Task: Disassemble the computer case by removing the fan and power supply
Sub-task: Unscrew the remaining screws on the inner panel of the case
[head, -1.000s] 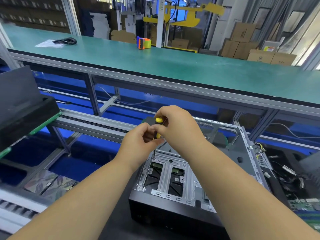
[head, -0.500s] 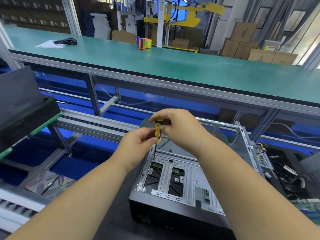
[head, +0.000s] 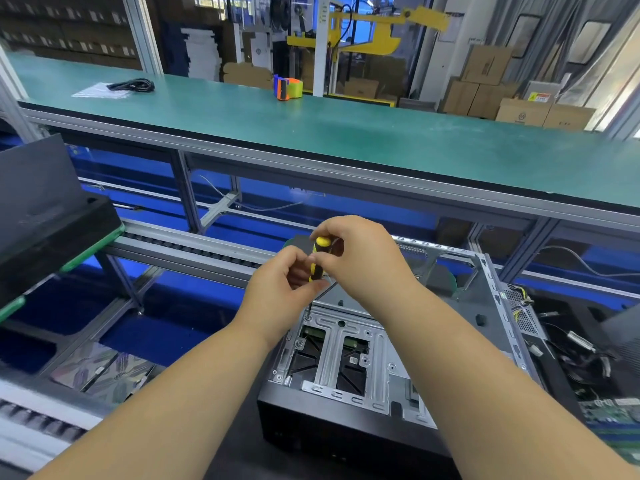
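Observation:
An open computer case (head: 491, 306) lies on its side in front of me, its silver drive-bay bracket (head: 332, 355) facing up. A yellow-and-black screwdriver (head: 318, 258) stands nearly upright, its tip on a screw at the bracket's far left corner. My right hand (head: 363, 258) grips the top of the handle. My left hand (head: 280, 289) pinches the lower handle near the shaft. The fan and the power supply are not clearly visible; my arms hide much of the case's inside.
A long green workbench (head: 346, 133) runs across behind, with a tape dispenser (head: 287, 87) and a black cable (head: 133, 85) on it. A black tray stack (head: 45, 216) sits at left. Loose cables and a circuit board (head: 609, 410) lie at right.
Both hands turned the screwdriver in place; more of the yellow handle shows between them now. The tip stays at the same corner screw.

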### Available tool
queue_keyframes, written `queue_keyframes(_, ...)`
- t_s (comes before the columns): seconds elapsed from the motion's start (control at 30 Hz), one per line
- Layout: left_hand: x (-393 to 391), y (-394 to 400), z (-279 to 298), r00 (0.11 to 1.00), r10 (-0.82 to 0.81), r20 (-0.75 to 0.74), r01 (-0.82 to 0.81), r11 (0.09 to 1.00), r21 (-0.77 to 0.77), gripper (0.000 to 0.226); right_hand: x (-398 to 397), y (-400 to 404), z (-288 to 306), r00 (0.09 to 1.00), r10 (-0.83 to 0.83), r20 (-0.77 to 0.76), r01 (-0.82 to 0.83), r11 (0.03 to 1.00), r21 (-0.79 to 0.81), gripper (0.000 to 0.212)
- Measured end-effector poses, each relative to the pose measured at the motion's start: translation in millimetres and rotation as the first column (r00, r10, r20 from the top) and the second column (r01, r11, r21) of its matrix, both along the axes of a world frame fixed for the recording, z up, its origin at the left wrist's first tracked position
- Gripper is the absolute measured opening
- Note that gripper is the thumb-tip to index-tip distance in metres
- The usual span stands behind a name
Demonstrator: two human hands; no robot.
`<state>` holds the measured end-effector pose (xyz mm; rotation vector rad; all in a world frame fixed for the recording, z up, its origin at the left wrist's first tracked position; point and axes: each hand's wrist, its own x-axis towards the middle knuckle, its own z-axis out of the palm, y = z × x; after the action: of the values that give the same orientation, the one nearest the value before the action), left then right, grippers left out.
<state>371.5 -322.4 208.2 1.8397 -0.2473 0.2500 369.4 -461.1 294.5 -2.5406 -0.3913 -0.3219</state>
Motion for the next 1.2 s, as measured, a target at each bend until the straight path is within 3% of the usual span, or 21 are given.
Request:
queue_keyframes(0.1, 0, -1, 1, 1.0, 0.004, -0.003, -0.004, 1.0, -0.007, 0.023, -2, 1, 5, 0.997, 0.03, -0.078, -0.029, 0.999, 0.015, 0.03)
queue_keyframes(0.37, -6, 7, 1, 0.977, -0.19, -0.101, 0.178, 0.978, -0.11, 0.03, -2, -2, 10, 0.981, 0.114, -0.157, -0.113, 0.993, 0.019, 0.038)
queue_keyframes(0.57, -3, 7, 1, 0.99, -0.11, -0.088, 0.102, 0.991, -0.091, 0.023, -2, -2, 4, 0.982, 0.127, -0.136, -0.121, 0.991, 0.053, 0.04)
queue_keyframes(0.8, -2, -1, -2, 0.998, -0.06, -0.013, 0.06, 0.998, -0.019, 0.014, -3, -1, -10, 0.999, -0.034, -0.015, 0.035, 0.993, 0.11, 0.028)
queue_keyframes(0.97, 1, -5, -1, 1.0, -0.017, -0.005, 0.017, 1.0, 0.002, 0.023, -6, 0, -9, 0.999, -0.006, -0.037, 0.012, 0.987, 0.163, 0.023)
queue_keyframes(1.1, 2, 3, 0, 0.992, -0.117, -0.055, 0.114, 0.993, -0.041, 0.014, -5, -4, -5, 0.997, 0.034, -0.073, -0.025, 0.992, 0.12, 0.029)
queue_keyframes(1.2, 2, 10, -1, 0.972, -0.207, -0.112, 0.2, 0.977, -0.07, 0.026, -3, -9, -2, 0.993, 0.06, -0.105, -0.049, 0.994, 0.1, 0.031)
